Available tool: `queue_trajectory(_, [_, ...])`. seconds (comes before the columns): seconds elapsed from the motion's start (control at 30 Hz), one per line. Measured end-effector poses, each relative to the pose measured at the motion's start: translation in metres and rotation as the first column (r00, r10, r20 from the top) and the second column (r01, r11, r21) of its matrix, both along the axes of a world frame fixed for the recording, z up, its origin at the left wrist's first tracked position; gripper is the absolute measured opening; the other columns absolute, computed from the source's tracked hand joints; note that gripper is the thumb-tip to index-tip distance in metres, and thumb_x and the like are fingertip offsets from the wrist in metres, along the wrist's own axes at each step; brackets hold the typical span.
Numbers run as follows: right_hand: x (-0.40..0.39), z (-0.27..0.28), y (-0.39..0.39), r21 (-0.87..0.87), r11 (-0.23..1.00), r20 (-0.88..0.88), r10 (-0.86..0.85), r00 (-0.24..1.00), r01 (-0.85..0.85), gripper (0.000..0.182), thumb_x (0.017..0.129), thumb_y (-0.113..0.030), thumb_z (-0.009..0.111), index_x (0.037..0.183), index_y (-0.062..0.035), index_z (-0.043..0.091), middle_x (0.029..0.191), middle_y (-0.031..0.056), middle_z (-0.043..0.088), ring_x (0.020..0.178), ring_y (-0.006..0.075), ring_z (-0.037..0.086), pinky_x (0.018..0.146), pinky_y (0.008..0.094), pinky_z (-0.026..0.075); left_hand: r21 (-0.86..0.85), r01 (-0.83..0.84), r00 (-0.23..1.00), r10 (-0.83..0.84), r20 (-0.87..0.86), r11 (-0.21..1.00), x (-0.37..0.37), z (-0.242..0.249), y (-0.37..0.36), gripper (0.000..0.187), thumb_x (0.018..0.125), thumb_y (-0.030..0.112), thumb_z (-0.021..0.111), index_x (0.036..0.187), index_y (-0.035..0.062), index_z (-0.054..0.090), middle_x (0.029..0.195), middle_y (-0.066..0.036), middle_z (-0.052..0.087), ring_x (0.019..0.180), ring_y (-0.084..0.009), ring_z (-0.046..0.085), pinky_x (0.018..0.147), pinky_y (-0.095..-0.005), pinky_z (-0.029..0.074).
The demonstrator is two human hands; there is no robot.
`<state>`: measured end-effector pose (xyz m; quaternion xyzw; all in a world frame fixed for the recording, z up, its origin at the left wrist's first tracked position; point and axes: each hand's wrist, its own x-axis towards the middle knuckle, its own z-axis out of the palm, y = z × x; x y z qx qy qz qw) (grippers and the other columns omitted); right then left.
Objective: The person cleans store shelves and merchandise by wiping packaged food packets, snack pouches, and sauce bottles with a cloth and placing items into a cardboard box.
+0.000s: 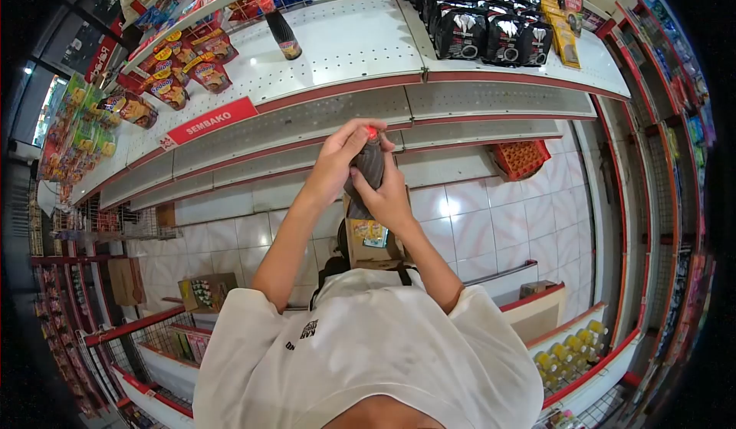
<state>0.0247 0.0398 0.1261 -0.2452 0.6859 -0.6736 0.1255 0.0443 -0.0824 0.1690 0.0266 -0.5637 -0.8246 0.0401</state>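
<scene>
— Hands are both working on one dark bottle (370,170), right in front of the person's chest, just below the edge of the white shelf (345,42).

— Which hand is doing what?

— Left hand (340,158) is curling over the upper part, fingers closing around the neck by the red cap (372,131). Right hand (391,197) is gripping the body from below, clamped tight around it. The bottle is standing roughly upright between them, touching nothing else.

— Anything like it nearby?

— Another dark bottle with a red cap (280,29) is standing alone on that shelf, up and to the left, well apart from the hands. Black pouches (483,26) are sitting in rows further right on the same shelf, and red snack packets (188,65) are lying at its left end above a sign reading SEMBAKO (212,121).

— And below?

— An open cardboard box (368,241) is sitting just under the hands, against the tiled floor (475,222). An orange crate (520,158) is resting on a lower shelf to the right.
</scene>
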Motion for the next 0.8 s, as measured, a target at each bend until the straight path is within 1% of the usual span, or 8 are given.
queue_trajectory(0.13, [-0.010,-0.009,0.021,0.032,0.995,0.100,0.093,0.991,-0.097,0.056,0.083,-0.018,0.065,0.130,0.0010,0.040,0.104,0.0147,0.062,0.094,0.0200,0.061,0.081,0.0321,0.047,0.067,-0.066,0.998,0.066,-0.006,0.996,-0.006,-0.013,0.017,0.039,0.095,0.034,0.051,0.114,0.0008,0.052,0.098,-0.009,0.058,0.100,-0.0200,0.059,0.087,-0.0301,0.047])
queue_trajectory(0.2, [-0.017,-0.026,0.030,-0.111,0.967,0.176,0.247,0.953,-0.230,0.058,0.087,-0.021,0.063,0.134,0.0003,0.037,0.115,0.0113,0.057,0.103,0.0157,0.055,0.089,0.0296,0.043,0.160,-0.110,0.994,0.105,0.038,0.981,-0.008,-0.021,0.022,0.037,0.096,0.034,0.048,0.113,0.0021,0.053,0.096,-0.008,0.057,0.098,-0.0203,0.058,0.085,-0.0308,0.048])
queue_trajectory(0.3, [-0.022,-0.028,0.052,-0.205,0.914,0.376,0.404,0.834,-0.350,0.058,0.090,-0.030,0.061,0.134,0.0008,0.038,0.119,0.0114,0.053,0.109,0.0141,0.049,0.095,0.0301,0.038,0.249,-0.194,0.979,0.171,0.112,0.949,-0.009,-0.030,0.027,0.035,0.097,0.034,0.046,0.113,0.0031,0.053,0.095,-0.007,0.057,0.098,-0.0211,0.057,0.086,-0.0322,0.047])
queue_trajectory(0.4, [-0.026,-0.032,0.064,-0.222,0.892,0.420,0.452,0.787,-0.394,0.052,0.093,-0.027,0.057,0.133,0.0004,0.038,0.114,0.0092,0.054,0.105,0.0136,0.049,0.093,0.0288,0.039,0.344,-0.222,0.972,0.179,0.153,0.912,-0.011,-0.038,0.038,0.033,0.098,0.031,0.045,0.113,0.0027,0.054,0.095,-0.008,0.058,0.102,-0.0215,0.057,0.085,-0.0319,0.048])
queue_trajectory(0.5, [-0.024,-0.043,0.069,-0.275,0.886,0.339,0.452,0.825,-0.373,0.049,0.094,-0.026,0.055,0.132,0.0001,0.038,0.112,0.0082,0.055,0.103,0.0135,0.049,0.093,0.0282,0.039,0.408,-0.159,0.987,0.136,0.086,0.899,-0.014,-0.044,0.039,0.034,0.098,0.029,0.044,0.117,0.0015,0.052,0.098,-0.008,0.058,0.105,-0.0225,0.056,0.086,-0.0325,0.048])
queue_trajectory(0.63, [-0.023,-0.044,0.081,-0.311,0.876,0.341,0.466,0.817,-0.369,0.048,0.095,-0.026,0.052,0.134,-0.0002,0.038,0.113,0.0073,0.055,0.103,0.0127,0.050,0.092,0.0277,0.040,0.270,-0.082,0.986,0.039,0.159,0.959,-0.017,-0.036,0.036,0.034,0.099,0.029,0.042,0.117,0.0027,0.051,0.100,-0.008,0.057,0.107,-0.0257,0.054,0.092,-0.0360,0.045])
queue_trajectory(0.77, [-0.027,-0.041,0.096,-0.417,0.833,0.439,0.535,0.722,-0.363,0.053,0.096,-0.032,0.051,0.136,0.0003,0.037,0.115,0.0060,0.056,0.103,0.0109,0.054,0.091,0.0264,0.043,0.366,-0.061,0.985,-0.005,0.175,0.929,-0.014,-0.037,0.044,0.035,0.098,0.026,0.044,0.123,0.0007,0.050,0.102,-0.008,0.058,0.108,-0.0237,0.055,0.089,-0.0337,0.048])
queue_trajectory(0.8, [-0.027,-0.047,0.096,-0.437,0.838,0.552,0.537,0.637,-0.328,0.053,0.096,-0.035,0.050,0.134,0.0001,0.040,0.114,0.0057,0.057,0.102,0.0109,0.054,0.088,0.0261,0.044,0.399,-0.076,0.987,0.012,0.161,0.914,-0.014,-0.038,0.046,0.035,0.098,0.026,0.045,0.123,0.0008,0.050,0.103,-0.009,0.058,0.108,-0.0239,0.055,0.090,-0.0339,0.047])
